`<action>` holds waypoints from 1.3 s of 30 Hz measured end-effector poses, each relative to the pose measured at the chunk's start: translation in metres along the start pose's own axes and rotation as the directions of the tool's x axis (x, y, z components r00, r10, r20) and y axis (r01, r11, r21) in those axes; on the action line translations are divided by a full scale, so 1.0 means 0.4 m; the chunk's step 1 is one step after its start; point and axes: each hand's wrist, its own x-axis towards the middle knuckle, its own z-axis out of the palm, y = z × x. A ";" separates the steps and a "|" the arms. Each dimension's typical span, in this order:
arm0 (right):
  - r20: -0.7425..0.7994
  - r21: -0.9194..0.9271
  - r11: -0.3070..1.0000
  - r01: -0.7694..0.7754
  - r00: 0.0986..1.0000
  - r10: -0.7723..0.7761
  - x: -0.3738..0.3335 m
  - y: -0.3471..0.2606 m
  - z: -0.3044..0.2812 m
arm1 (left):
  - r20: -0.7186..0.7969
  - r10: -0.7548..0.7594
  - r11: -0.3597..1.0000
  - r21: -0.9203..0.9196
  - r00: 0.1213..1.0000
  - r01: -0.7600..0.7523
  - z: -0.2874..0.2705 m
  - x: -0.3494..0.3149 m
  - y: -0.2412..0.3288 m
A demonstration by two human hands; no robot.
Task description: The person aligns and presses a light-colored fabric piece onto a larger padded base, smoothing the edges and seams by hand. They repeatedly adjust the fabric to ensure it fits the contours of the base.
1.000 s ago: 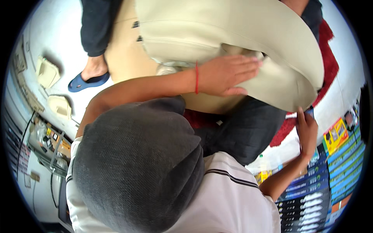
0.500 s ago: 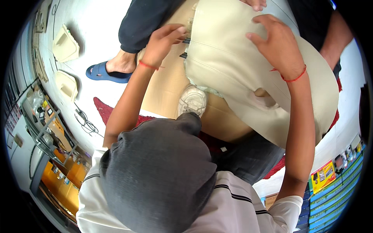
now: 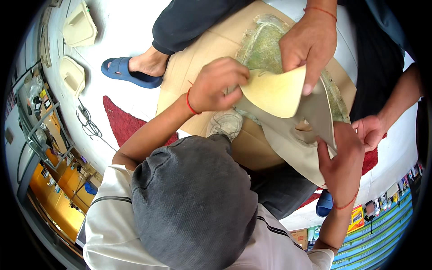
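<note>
A cream, leather-like seat cover (image 3: pixel 283 139) with stitched seams and a shaped hole lies partly lifted, its pale yellow underside (image 3: pixel 274 92) folded into view. My left hand (image 3: pixel 220 85) pinches the fold's left corner. My right hand (image 3: pixel 342 157) grips the right edge, thumb in front and some fingers hidden behind. Beneath the cover shows a worn, greenish foam pad (image 3: pixel 265 38) with a ragged rim. A co-worker's hand (image 3: pixel 310 45) holds the top of the folded flap. The co-worker's other hand (image 3: pixel 371 130) is beside my right hand; whether it touches the cover I cannot tell.
The foam pad rests on a cardboard sheet (image 3: pixel 198 54) over a red mat (image 3: pixel 123 121). A co-worker's foot in a blue slipper (image 3: pixel 135 72) stands at left. My shoe (image 3: pixel 225 123) is on the cardboard. Two cream plastic pieces (image 3: pixel 80 26) and a black cable (image 3: pixel 90 123) lie farther left.
The cover has been folded back, baring its yellow underside and the foam pad. My left hand has moved right onto it, my right hand down to its edge. The co-worker's hand has come in over it.
</note>
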 end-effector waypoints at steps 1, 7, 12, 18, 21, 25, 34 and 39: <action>-0.014 0.072 0.995 -0.069 0.997 0.070 0.009 0.027 0.010 | -0.084 -0.086 0.996 -0.028 0.993 0.084 0.003 -0.005 -0.017; -0.059 0.019 1.000 -0.015 0.998 0.017 0.200 0.163 0.040 | 0.375 -0.565 0.693 -0.266 0.735 0.670 -0.031 0.031 -0.153; -0.048 0.021 0.999 -0.040 0.998 0.041 0.254 0.181 0.064 | 0.339 -0.617 0.708 -0.154 0.710 0.689 0.008 0.002 -0.196; -0.026 0.122 0.992 0.027 0.999 -0.024 0.178 0.133 0.040 | 0.302 -0.731 0.653 0.049 0.612 0.756 0.008 0.050 -0.128; -0.067 0.086 0.996 0.027 0.998 -0.021 0.166 0.111 0.029 | 0.203 -0.610 0.784 0.013 0.766 0.621 0.023 0.037 -0.146; -0.439 0.234 0.971 -0.055 0.885 0.156 0.062 0.122 0.085 | 0.334 -0.770 0.602 0.100 0.544 0.792 0.013 0.065 -0.136; 0.401 0.915 -0.171 -0.366 0.774 0.490 -0.059 0.336 0.405 | 0.318 -0.637 0.743 0.008 0.703 0.669 0.012 0.047 -0.152; 0.273 0.933 -0.318 -0.170 0.909 0.314 0.001 0.345 0.415 | 0.429 -0.618 0.748 0.063 0.659 0.661 -0.004 0.075 -0.176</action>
